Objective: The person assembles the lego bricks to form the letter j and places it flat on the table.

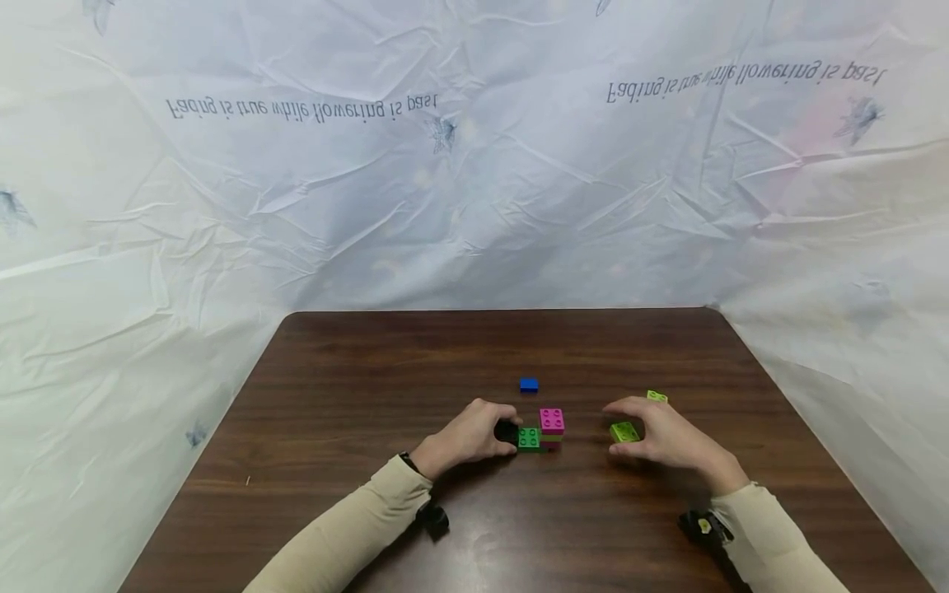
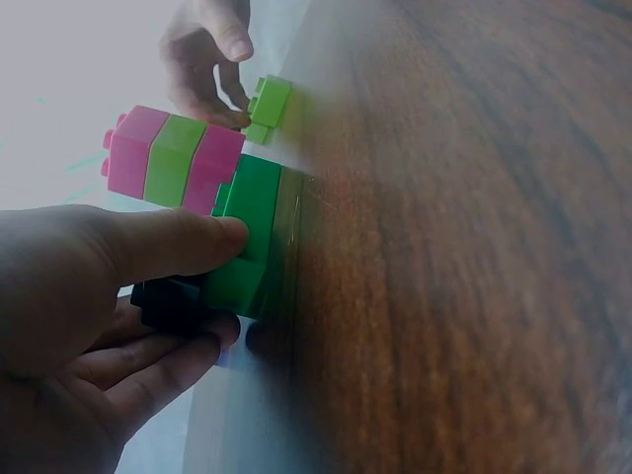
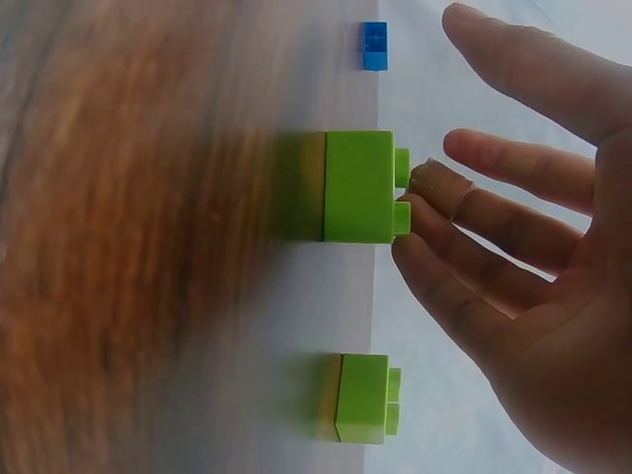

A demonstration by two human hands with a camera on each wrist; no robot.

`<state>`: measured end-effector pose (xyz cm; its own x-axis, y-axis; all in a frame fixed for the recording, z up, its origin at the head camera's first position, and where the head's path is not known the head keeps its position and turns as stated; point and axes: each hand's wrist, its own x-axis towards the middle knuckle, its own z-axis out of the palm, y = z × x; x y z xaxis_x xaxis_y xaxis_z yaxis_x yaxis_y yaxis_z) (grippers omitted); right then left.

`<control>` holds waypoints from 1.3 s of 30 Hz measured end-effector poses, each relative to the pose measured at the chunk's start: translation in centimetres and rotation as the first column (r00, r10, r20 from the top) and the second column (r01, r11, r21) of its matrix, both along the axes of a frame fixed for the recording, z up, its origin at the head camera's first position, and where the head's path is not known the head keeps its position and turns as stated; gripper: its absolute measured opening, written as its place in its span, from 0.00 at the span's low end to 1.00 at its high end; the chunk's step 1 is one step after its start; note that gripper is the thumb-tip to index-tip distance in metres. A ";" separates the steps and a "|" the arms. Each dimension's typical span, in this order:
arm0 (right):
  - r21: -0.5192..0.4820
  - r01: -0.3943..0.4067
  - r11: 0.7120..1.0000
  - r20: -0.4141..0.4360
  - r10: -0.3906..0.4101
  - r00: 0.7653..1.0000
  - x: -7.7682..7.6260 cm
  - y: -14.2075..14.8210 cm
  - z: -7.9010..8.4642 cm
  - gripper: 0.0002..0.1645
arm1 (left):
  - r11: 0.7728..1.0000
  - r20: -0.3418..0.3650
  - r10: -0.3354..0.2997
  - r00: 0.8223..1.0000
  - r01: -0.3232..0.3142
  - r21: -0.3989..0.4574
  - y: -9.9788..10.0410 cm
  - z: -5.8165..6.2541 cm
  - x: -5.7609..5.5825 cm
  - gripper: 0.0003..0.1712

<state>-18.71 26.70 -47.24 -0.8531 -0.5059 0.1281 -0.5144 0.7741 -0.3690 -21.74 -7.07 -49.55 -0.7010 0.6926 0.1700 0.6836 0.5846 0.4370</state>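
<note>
My left hand (image 1: 463, 435) grips a built cluster of toy bricks, thumb on the green brick (image 2: 254, 212) and fingers around the black brick (image 2: 168, 304) on it. At the far end of the green brick, a pink brick (image 1: 552, 420) tops a stack, with a lime layer (image 2: 175, 161) and a second pink layer (image 2: 214, 168) under it. The right hand (image 1: 670, 435) hovers with fingers spread about a lime brick (image 1: 624, 432) standing studs up on the table. In the right wrist view, fingertips are right at the studs of that brick.
A second lime brick (image 1: 656, 396) stands just beyond the right hand. Farther back on the brown wooden table (image 1: 371, 354) lies a small blue brick (image 1: 529, 385). White printed sheeting (image 1: 474, 214) hangs behind and beside the table.
</note>
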 end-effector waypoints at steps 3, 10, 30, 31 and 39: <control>0.002 0.004 1.000 0.000 -0.004 1.000 0.0 0.1 0.0 0.35 | 1.000 0.007 0.001 1.000 -0.001 -0.003 0.0 0.0 0.0 0.17; 0.020 0.023 1.000 -0.002 -0.023 1.000 0.1 0.3 -0.2 0.34 | 1.000 0.009 0.003 1.000 -0.003 0.000 0.0 0.0 0.0 0.17; 0.039 0.027 0.999 0.031 -0.028 0.999 -0.1 0.9 -0.6 0.31 | 1.000 -0.028 0.001 1.000 0.000 0.019 0.0 -0.1 0.1 0.17; 0.042 0.029 0.999 0.032 -0.030 0.999 -0.1 0.9 -0.6 0.31 | 1.000 -0.028 0.001 1.000 0.000 0.020 0.0 -0.1 0.0 0.17; 0.059 0.032 0.998 0.041 -0.034 0.999 -0.3 0.7 -0.6 0.28 | 1.000 -0.033 -0.005 0.999 0.006 0.025 -0.1 -0.2 -0.2 0.17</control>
